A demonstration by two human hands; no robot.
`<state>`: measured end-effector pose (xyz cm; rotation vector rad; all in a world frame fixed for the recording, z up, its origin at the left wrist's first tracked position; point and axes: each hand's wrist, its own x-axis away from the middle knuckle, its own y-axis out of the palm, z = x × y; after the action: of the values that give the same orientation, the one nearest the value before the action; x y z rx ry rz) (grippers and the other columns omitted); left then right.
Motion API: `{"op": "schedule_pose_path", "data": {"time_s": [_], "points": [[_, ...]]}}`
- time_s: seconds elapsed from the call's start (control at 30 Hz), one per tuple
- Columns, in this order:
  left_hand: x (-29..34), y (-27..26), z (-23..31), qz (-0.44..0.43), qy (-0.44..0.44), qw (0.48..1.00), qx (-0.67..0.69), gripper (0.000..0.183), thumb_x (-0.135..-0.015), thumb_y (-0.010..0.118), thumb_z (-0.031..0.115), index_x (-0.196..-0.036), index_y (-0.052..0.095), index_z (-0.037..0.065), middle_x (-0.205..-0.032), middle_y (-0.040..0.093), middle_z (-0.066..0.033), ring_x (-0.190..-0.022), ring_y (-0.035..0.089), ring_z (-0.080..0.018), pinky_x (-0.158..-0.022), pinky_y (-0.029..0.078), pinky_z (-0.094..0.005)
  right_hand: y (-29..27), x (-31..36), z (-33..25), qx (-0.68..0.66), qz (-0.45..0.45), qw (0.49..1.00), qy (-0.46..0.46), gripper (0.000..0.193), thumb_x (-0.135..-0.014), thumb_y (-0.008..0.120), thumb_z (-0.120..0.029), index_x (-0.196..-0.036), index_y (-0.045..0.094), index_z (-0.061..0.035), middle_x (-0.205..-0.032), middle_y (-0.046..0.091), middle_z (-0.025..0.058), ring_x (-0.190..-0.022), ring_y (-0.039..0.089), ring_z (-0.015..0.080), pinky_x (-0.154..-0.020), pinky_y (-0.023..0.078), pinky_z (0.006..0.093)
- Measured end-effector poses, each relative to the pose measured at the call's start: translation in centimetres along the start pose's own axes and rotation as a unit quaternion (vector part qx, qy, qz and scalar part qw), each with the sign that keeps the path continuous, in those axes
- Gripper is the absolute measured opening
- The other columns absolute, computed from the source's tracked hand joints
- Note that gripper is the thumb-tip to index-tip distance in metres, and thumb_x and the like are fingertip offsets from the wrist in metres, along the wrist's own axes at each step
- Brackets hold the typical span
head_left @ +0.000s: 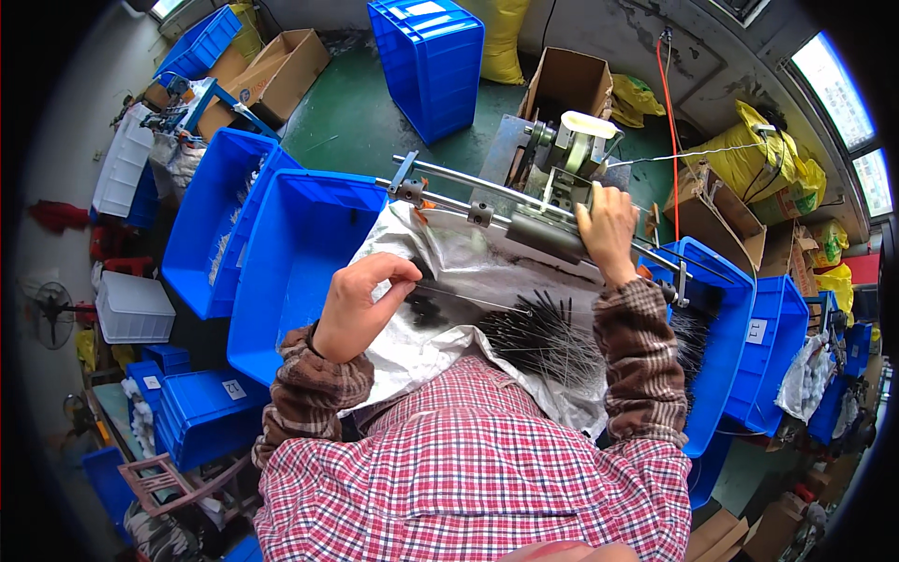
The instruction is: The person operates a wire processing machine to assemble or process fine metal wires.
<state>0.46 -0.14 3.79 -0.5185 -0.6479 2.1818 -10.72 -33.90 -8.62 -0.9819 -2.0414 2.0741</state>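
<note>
Floor (328, 126): green, visible beyond the work position, carrying bins, boxes and sacks. Left bin (267, 314): blue, open, standing at the person's left, its rim close to the cloth. Right bin (729, 370): blue, open, just beyond the right forearm, with dark thin pieces inside. Tall bin (426, 75): blue, standing on the floor ahead, well apart from both hands. Machine (571, 150): directly ahead, with a carton (567, 84) behind it and yellow sacks (749, 169) further to the right. Two metal bars (468, 181) run across its near side, sloping down toward the right; a dark grey cylinder (548, 236) is mounted along the nearer one.

Cloth (403, 365): whitish, creased, darkly stained, spread between the machine and the person's lap. Bundle (552, 342): many thin rods, dark at the far ends, lying loosely on the cloth near the right forearm.

Right hand (613, 229): resting over the machine at the cylinder's right end, fingers bent; whether they grip cannot be told. Left hand (361, 300): raised above the cloth, thumb and forefinger pinched together on the end of a single rod (468, 297). That rod extends rightward from the fingertips over the cloth toward the bundle.
</note>
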Motion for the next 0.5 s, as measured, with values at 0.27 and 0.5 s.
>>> {"op": "schedule_pose_path", "data": {"time_s": [0.27, 0.5], "points": [[-2.0, 3.9, 0.0, -0.08, -0.013, 0.99, 0.112, 0.011, -0.08, 0.064, -0.003, -0.091, 0.064, -0.001, -0.085, 0.066, -0.0078, -0.081, 0.064, -0.0157, -0.075, 0.049, -0.027, -0.9, -0.1, 7.8, -0.056, 0.016, 0.998, -0.018, 0.012, -0.088, 0.057, -0.015, -0.091, 0.066, -0.0072, -0.083, 0.06, 0.0117, -0.084, 0.058, 0.0302, -0.075, 0.045, 0.0419], [-3.5, 7.2, 0.8, -0.092, -0.009, 0.98, 0.176, 0.01, -0.082, 0.063, -0.002, -0.091, 0.062, -0.001, -0.084, 0.064, -0.0066, -0.083, 0.063, -0.0137, -0.077, 0.049, -0.0261, -12.3, 3.3, 5.4, -0.283, -0.245, 0.927, -0.022, 0.021, -0.079, 0.069, -0.013, -0.099, 0.069, -0.0071, -0.086, 0.066, 0.0129, -0.082, 0.062, 0.0287, -0.072, 0.048, 0.0363]]}}
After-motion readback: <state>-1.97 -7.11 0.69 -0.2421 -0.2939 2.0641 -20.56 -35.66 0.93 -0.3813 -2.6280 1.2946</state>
